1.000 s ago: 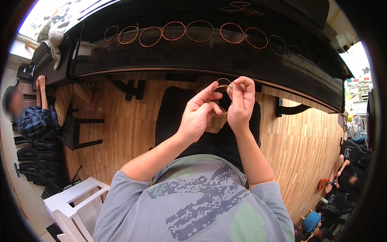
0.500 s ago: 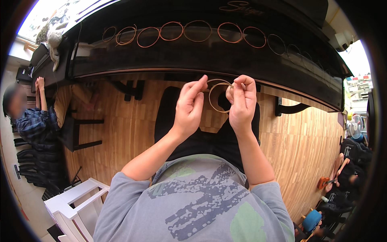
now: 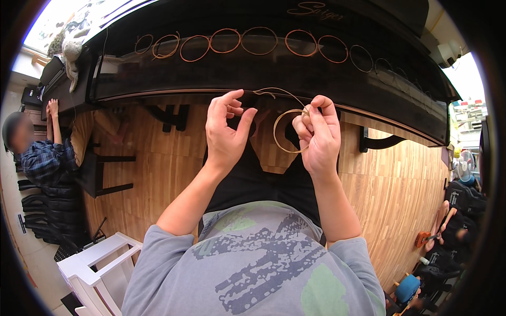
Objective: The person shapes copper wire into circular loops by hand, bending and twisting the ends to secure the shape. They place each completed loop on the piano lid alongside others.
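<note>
While my right hand (image 3: 320,131) pinches the golden coil (image 3: 274,131), its loose end (image 3: 288,93) arching leftward, my left hand (image 3: 225,126) spread near it, copper-coloured coils (image 3: 225,52) on the black surface (image 3: 184,76) beyond my grip, wooden floor (image 3: 379,179) below.

Here it is: thin golden wire coil (image 3: 274,132), pinched by right hand (image 3: 321,138)! Round loop, turns bunched close, hanging open to left of grip and down. And loose strand (image 3: 287,92), what an arc, up and leftward from fingers, well clear of loop, far end hooking back rightward!
</note>
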A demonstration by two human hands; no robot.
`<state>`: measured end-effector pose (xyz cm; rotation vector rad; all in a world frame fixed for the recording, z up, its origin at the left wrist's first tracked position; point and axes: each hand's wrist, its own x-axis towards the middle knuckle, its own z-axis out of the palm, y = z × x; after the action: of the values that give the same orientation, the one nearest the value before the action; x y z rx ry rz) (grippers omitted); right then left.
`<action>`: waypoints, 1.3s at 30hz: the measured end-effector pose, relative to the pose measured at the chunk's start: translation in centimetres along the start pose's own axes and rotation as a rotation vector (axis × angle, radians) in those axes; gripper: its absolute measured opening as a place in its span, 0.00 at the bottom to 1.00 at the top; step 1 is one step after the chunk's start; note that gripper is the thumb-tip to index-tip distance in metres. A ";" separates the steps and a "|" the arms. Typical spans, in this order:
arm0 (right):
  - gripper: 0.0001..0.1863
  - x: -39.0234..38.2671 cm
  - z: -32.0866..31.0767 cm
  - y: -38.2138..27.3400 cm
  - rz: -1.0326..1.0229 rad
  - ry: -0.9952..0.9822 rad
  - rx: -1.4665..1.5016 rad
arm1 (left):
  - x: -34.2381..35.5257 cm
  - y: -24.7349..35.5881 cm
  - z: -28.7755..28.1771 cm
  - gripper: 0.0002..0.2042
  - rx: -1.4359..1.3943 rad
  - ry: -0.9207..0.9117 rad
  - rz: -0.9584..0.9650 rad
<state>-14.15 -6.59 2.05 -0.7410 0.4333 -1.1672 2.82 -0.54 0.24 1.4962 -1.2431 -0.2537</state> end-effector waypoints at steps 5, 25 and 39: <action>0.06 -0.2 0.2 -0.3 0.033 -0.016 0.029 | 1.3 -1.0 0.0 0.12 0.005 -0.022 0.041; 0.06 -0.4 0.5 -0.2 0.069 -0.097 0.103 | 1.3 -1.4 1.0 0.02 -0.226 -0.021 -0.056; 0.04 -0.6 0.4 0.6 -0.106 -0.129 -0.151 | -0.1 -0.1 1.0 0.08 -1.044 -0.294 -0.639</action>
<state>-13.69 -5.83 1.84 -0.9746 0.3803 -1.1871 2.12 -1.06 -0.28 0.8692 -0.5901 -1.3551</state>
